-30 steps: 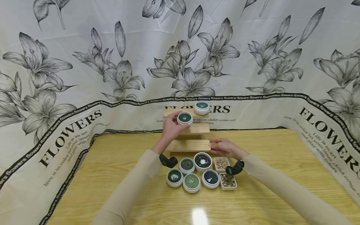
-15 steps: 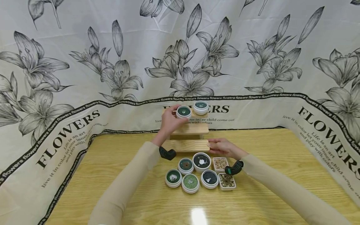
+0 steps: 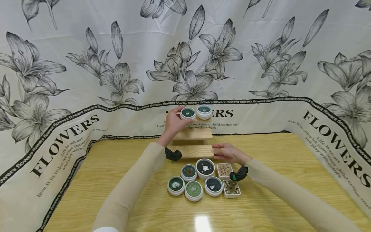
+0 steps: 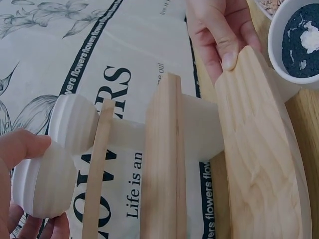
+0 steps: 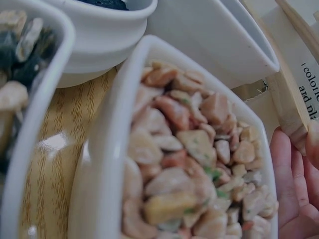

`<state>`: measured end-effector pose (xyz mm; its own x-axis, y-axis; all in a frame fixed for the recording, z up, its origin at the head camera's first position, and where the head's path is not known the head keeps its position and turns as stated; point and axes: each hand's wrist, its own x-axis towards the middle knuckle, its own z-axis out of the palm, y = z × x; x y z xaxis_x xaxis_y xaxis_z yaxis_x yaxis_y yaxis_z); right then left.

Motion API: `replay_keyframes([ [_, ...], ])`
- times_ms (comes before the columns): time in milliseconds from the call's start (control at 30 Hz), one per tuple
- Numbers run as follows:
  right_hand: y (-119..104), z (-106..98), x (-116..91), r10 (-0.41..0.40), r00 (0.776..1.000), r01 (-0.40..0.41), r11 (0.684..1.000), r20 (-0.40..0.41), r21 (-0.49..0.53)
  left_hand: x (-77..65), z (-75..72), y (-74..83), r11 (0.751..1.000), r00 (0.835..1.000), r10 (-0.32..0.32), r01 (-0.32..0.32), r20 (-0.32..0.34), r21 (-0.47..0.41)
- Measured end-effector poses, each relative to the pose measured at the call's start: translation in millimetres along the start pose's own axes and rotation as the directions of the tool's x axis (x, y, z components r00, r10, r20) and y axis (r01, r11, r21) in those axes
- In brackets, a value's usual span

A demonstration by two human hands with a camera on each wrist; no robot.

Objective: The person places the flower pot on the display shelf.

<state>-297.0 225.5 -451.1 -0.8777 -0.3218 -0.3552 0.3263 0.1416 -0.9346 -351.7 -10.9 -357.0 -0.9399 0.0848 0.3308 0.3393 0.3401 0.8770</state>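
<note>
My left hand (image 3: 174, 122) grips a small round white pot (image 3: 187, 113) with a dark green filling, thumb on one side and fingers on the other. This pot is at the top step of a three-step wooden stand (image 3: 192, 133); in the left wrist view a narrow gap shows between its base and the top board (image 4: 98, 169). A second white pot (image 3: 204, 112) with a blue-green filling stands to its right on that step. My right hand (image 3: 230, 152) pinches the right end of the lowest board (image 4: 264, 134), thumb on top and fingers beneath.
In front of the stand are several round white pots, among them a larger dark-filled pot (image 3: 205, 168) and a green-speckled pot (image 3: 193, 190). Two square dishes of pebbles, a pinkish dish (image 3: 224, 170) and a darker dish (image 3: 231, 188), sit under my right wrist. A flower-printed cloth (image 3: 127, 74) hangs behind.
My left hand has raised the green-filled pot from in front of the stand to the top step, beside the other pot. The right hand keeps hold of the lowest board.
</note>
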Motion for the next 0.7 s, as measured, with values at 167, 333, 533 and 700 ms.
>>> replay_keyframes([
  [167,-1,0,1,0.003,1.0,-0.003,1.0,0.01,-0.016,2.5,-1.0,-3.3,1.0,1.0,-0.029,0.029,-0.008,-0.01],
  [333,-3,-3,0,0.002,1.0,-0.002,1.0,-0.01,-0.013,6.7,1.7,-5.9,1.0,1.0,-0.016,0.016,-0.003,-0.006],
  [533,-1,-1,0,0.002,1.0,-0.002,1.0,0.005,0.003,7.1,2.9,-10.3,0.999,0.999,-0.032,0.032,-0.02,0.009],
  [700,-1,0,2,0.021,1.0,-0.021,1.0,-0.011,0.007,5.9,3.6,-11.8,0.999,0.999,-0.042,0.042,-0.015,-0.011],
])
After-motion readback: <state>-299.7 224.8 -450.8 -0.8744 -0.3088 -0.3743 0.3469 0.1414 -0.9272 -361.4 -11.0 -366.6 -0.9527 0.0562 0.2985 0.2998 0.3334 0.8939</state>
